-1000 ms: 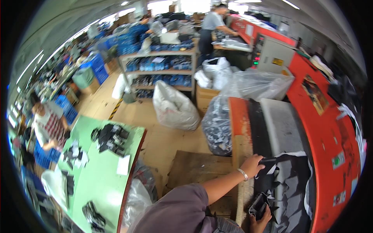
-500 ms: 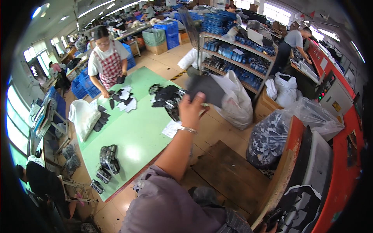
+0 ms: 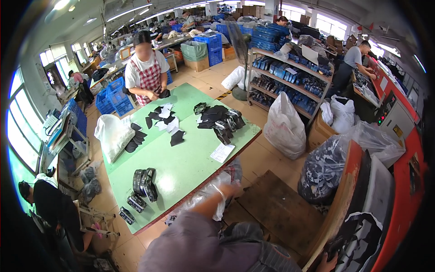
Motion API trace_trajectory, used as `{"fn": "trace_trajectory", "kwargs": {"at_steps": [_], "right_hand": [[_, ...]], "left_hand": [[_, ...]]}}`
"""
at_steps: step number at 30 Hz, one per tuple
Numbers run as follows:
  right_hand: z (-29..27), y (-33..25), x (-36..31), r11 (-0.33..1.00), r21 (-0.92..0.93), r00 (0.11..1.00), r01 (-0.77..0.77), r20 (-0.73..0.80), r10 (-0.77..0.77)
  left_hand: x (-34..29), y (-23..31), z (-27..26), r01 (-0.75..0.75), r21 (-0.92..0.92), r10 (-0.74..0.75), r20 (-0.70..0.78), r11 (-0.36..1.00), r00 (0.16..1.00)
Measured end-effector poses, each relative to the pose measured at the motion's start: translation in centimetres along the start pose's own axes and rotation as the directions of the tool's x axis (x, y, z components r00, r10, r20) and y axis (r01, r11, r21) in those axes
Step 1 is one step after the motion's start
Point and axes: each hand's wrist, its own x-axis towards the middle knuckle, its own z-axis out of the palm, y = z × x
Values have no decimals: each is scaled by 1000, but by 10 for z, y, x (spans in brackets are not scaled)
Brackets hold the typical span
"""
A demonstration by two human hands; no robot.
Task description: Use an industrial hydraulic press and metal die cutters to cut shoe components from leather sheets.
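My left hand (image 3: 233, 189), with a bracelet at its wrist, hangs by the near right edge of the green table (image 3: 181, 163), next to clear plastic bags (image 3: 213, 192). It is smeared, so its fingers cannot be made out. Low at the right, my right hand (image 3: 327, 264) is partly cut off by the picture's edge, its fingers curled by a dark item against cut black sheet (image 3: 358, 240) on the machine bed. On the table lie black and white cut pieces (image 3: 170, 122), a heap of black pieces (image 3: 219, 120) and stacked dark bundles (image 3: 144, 183).
Across the table a person in a checked apron (image 3: 149, 77) handles a dark piece. A white bag (image 3: 113, 136) stands on the table's left. Right of it are a loaded shelf rack (image 3: 290, 75), a white sack (image 3: 285, 127), a scrap bag (image 3: 324, 172) and a red machine (image 3: 408, 177).
My left hand has drawn back and down from above the table's right side; the dark sheet it held is gone from it. A black piece now shows at the near end of the black-and-white pile.
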Motion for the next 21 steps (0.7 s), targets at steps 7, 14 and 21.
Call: {"fn": "trace_trajectory", "kwargs": {"at_steps": [7,14,21], "right_hand": [[20,10,12,686,608,916,-400,289,277],[-73,33,-23,337,863,767,-376,85,636],[-65,186,-30,421,379,303,-824,-333,893]], "left_hand": [[-52,194,77,-574,-36,418,723,818,550],[3,330,69,-662,-151,670,318,735,671],[42,475,165,-705,-449,836,290,549,467]]}}
